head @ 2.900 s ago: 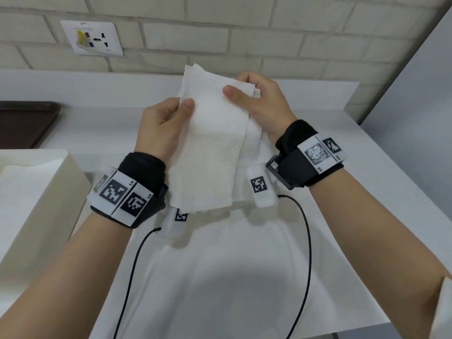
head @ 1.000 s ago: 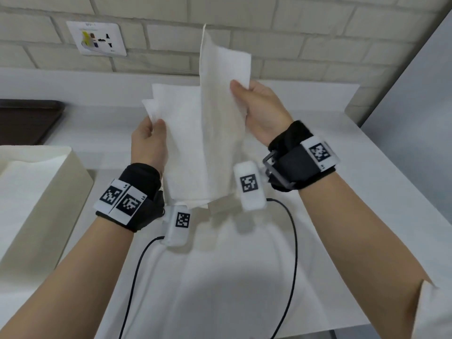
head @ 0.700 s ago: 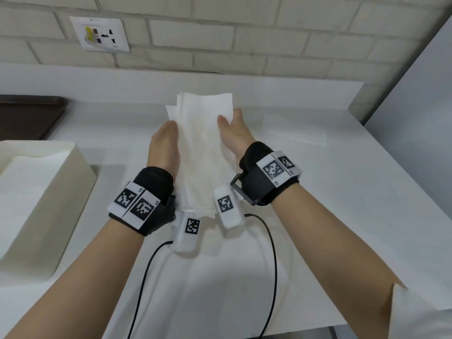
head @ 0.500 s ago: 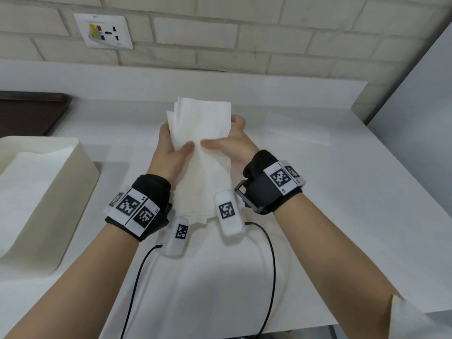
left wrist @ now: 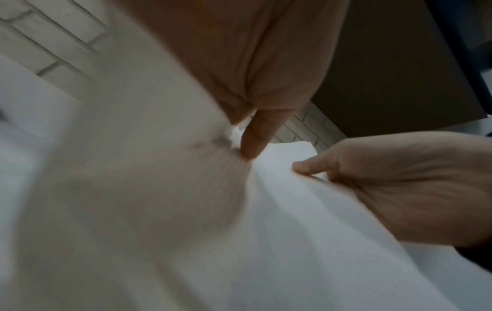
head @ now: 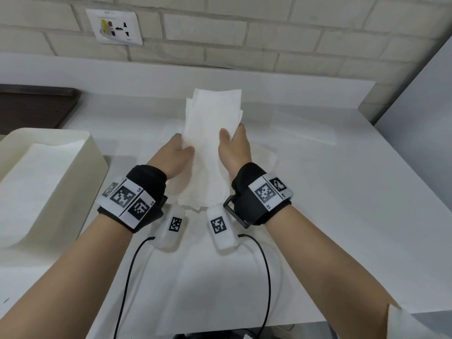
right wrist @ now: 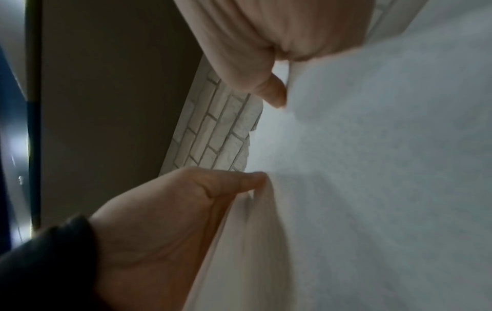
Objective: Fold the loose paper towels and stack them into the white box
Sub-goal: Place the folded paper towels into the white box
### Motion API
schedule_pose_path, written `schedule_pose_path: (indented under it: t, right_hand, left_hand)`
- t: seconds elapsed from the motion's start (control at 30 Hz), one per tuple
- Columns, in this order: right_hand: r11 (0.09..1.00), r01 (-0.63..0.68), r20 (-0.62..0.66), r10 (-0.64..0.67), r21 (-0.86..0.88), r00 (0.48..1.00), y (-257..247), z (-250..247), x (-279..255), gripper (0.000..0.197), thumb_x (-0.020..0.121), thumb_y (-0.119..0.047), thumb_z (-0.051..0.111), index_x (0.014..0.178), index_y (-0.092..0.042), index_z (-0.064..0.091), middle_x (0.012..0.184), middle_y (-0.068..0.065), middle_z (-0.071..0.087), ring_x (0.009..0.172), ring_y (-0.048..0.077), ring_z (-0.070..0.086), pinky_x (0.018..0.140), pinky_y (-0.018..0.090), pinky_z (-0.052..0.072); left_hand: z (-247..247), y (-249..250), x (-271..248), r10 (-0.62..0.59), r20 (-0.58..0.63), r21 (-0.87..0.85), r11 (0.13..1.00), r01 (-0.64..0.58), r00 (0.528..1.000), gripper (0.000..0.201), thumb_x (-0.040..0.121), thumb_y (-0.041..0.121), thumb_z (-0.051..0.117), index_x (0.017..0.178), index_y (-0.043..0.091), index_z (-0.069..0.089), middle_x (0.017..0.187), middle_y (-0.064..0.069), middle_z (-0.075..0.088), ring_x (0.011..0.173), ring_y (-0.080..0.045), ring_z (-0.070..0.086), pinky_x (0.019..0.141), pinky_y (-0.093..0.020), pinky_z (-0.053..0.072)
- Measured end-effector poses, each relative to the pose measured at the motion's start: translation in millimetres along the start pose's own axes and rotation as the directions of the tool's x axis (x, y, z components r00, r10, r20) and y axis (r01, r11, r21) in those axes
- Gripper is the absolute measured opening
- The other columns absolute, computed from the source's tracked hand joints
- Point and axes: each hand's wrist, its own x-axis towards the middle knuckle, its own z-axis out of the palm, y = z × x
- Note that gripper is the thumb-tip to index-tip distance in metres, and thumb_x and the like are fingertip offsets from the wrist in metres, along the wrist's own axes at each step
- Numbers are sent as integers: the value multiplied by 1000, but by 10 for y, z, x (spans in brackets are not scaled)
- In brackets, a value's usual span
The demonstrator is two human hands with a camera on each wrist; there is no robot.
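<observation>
My fingers clamp the folded paper towel [head: 212, 140].
Left hand [head: 174, 155], right hand [head: 235, 148] pinch its side edges; box [head: 73, 172] at counter's left edge.

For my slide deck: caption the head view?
Both hands grip a folded paper towel beside the white box.

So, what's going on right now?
Both hands, left and right, pinch the folded towel above the counter. White box sits left, towels already inside. Nothing in the way.

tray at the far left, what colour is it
Dark brown tray, seen best in the head view.
</observation>
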Motion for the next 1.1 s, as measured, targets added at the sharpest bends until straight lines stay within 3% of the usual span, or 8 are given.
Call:
schedule_pose_path:
  t: [0.13,0.23,0.33,0.47,0.6,0.7,0.83,1.1]
  right_hand:
    - [996,-31,82,24,84,996,17,-30,-31,38,101,-21,22,136,-8,23,92,-4,49,84,13,48,82,29,35]
    - [997,61,90,-64,37,994,21,-27,-52,39,102,-23,23,137,-8,23,120,6,52,109,22,48,92,31,36]
    - [981,194,97,-191,-25,977,-23,-33,-51,23,101,-22,26,118,-7,34,99,18,57,84,25,53,71,24,40]
    - [956,291,6,-291,23,957,-112,13,-44,9,102,-19,24,103,-13,30,72,-4,42,62,7,42,48,5,34]
    - [916,367,-87,-357,163,930,-256,103,-65,5,101,-18,25,97,-15,28,80,-6,43,65,3,43,57,8,37]
    - [865,451,-90,-443,222,892,-249,84,-84,9,99,-17,35,100,-14,26,85,-9,40,73,-2,45,70,7,40]
    - [939,343,50,-345,39,937,68,68,-49,31,92,-7,48,117,-9,29,121,7,45,116,22,47,94,25,40]
    - [940,337,-1,-338,42,941,45,115,-88,15,97,-2,32,101,-14,24,105,1,42,95,16,47,70,14,40]
  left_hand:
    - [18,-31,-70,18,-91,-235,971,-39,996,12,100,20,33,108,16,41,88,8,50,80,-9,49,66,-22,37]
    - [-14,-29,-56,54,-94,-219,973,-74,994,27,97,29,43,121,16,45,110,5,54,99,-14,51,82,-25,36]
    - [-102,12,15,116,-180,-241,958,-158,977,48,89,23,60,131,13,41,122,2,54,106,-16,54,89,-27,42]
    - [-77,114,-1,214,-202,-209,944,-255,956,42,90,9,55,129,9,37,118,4,52,106,-12,53,90,-23,41]
    - [15,222,-72,297,-273,-277,887,-371,915,24,96,4,40,115,14,29,106,14,46,95,7,48,81,-3,39]
    - [22,232,-101,297,-330,-404,814,-418,896,27,96,6,43,114,15,25,115,9,45,103,6,47,89,-9,42]
    - [78,67,-84,218,-267,-369,877,-309,939,44,88,4,57,119,14,27,110,8,49,102,-7,53,84,-17,47]
    - [245,127,-49,232,-312,-298,897,-327,921,22,96,5,41,111,13,27,94,11,46,82,2,50,67,-7,45]
